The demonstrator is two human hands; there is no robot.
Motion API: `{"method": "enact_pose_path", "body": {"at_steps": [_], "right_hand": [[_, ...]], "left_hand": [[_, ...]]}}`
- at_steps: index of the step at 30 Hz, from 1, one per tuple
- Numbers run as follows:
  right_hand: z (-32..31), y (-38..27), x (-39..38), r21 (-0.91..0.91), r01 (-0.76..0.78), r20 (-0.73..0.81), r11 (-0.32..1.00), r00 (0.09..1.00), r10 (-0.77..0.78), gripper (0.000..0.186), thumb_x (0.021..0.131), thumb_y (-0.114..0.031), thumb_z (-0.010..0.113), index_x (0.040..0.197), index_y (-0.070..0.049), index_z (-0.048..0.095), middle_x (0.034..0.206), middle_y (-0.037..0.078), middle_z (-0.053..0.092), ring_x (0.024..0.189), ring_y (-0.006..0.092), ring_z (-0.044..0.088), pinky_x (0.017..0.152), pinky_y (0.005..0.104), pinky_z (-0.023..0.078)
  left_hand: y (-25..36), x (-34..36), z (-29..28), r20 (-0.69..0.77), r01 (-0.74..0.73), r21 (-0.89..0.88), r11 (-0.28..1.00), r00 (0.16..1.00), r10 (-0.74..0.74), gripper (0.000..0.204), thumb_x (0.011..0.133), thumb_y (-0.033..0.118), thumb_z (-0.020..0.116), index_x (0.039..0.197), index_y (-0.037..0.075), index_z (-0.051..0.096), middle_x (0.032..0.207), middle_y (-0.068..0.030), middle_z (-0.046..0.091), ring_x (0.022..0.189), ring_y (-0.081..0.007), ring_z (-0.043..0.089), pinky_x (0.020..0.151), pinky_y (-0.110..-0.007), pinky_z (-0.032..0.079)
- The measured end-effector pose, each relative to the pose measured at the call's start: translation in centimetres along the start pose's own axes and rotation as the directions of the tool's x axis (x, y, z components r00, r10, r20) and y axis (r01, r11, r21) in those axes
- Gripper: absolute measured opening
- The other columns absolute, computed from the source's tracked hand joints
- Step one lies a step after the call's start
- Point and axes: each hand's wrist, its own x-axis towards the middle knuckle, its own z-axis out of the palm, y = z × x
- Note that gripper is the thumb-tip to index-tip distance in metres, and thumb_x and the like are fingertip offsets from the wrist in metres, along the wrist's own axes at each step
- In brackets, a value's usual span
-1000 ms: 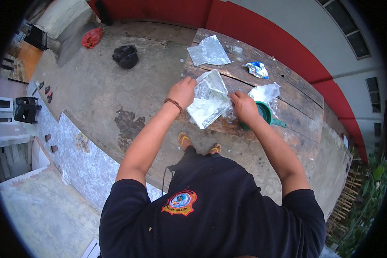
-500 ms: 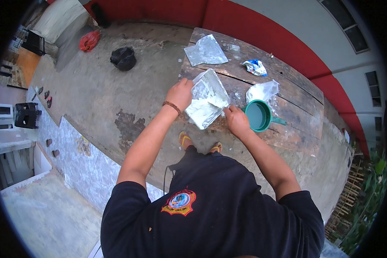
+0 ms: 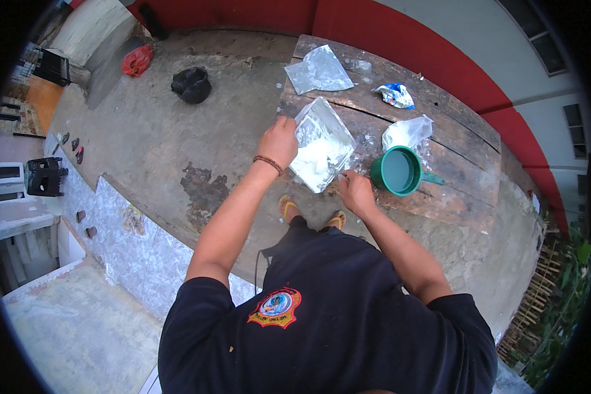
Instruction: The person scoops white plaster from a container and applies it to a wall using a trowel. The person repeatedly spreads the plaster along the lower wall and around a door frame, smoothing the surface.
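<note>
My left hand [image 3: 279, 143] is closed on the left edge of a rectangular tray [image 3: 343, 123] smeared with white. White paste [image 3: 318, 157] lies heaped inside it. The fingers of my right hand [image 3: 356, 192] pinch a thin tool at the tray's lower right side; little of the tool shows, and its kind is unclear. Just right of that hand stands a green dipper [image 3: 400, 172] holding greyish liquid, its handle pointing right. Behind the dipper lies a crumpled white plastic bag [image 3: 407, 132].
The worn wooden table [image 3: 463, 177] carries a grey sheet [image 3: 320, 69] and a crumpled blue-and-white packet [image 3: 395, 96] toward its far side. On the concrete floor to the left are a black bag [image 3: 191, 85], a red plastic bag [image 3: 137, 60] and a black stool [image 3: 46, 176].
My right hand has moved slightly left and down with the thin tool. Inside the tray, the white paste looks more gathered toward the middle. My left hand keeps its hold.
</note>
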Motion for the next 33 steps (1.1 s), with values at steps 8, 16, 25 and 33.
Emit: {"method": "enact_pose_path", "body": {"at_steps": [8,16,25,33], "right_hand": [[3.2,0.0,-3.9,0.113,-0.268,0.196,0.957,0.95,0.243,0.031,0.093,-0.027,0.058,0.109,-0.001,0.059,0.096,0.031,0.065,0.097,0.0475,0.062,0.085,0.052,0.049],[6.0,0.6,-3.4,0.418,-0.469,0.365,0.778,0.871,0.329,0.017,0.098,-0.018,0.057,0.103,-0.003,0.052,0.079,0.009,0.062,0.054,0.0116,0.054,0.047,0.0288,0.044],[1.1,-4.9,0.8,-0.015,0.313,-0.032,0.95,0.949,-0.313,0.016,0.085,-0.008,0.061,0.101,-0.006,0.063,0.089,0.013,0.062,0.079,0.0293,0.062,0.07,0.0403,0.052],[-0.9,-3.6,1.4,-0.228,0.531,0.243,0.816,0.843,-0.48,0.021,0.072,-0.008,0.062,0.093,-0.011,0.066,0.094,0.009,0.06,0.094,0.0291,0.06,0.08,0.0416,0.053]], "left_hand": [[-1.0,-0.5,0.4,-0.024,0.115,-0.011,0.993,0.993,-0.115,0.015,0.081,0.004,0.059,0.096,0.001,0.056,0.098,-0.02,0.06,0.087,-0.0429,0.062,0.075,-0.05,0.052],[-1.1,-0.9,0.0,-0.021,0.125,-0.01,0.992,0.992,-0.125,0.017,0.08,0.003,0.059,0.097,0.0,0.056,0.099,-0.02,0.06,0.089,-0.0429,0.061,0.076,-0.05,0.052],[-2.0,-1.6,-1.1,0.006,0.054,-0.037,0.998,0.999,-0.054,0.018,0.082,0.006,0.06,0.099,0.002,0.058,0.103,-0.0191,0.06,0.089,-0.0428,0.062,0.077,-0.05,0.052],[-2.2,-1.3,-1.4,0.028,0.013,-0.034,0.999,1.0,-0.012,0.018,0.081,0.004,0.061,0.099,0.001,0.057,0.102,-0.0196,0.06,0.091,-0.0427,0.061,0.076,-0.05,0.051]]}}
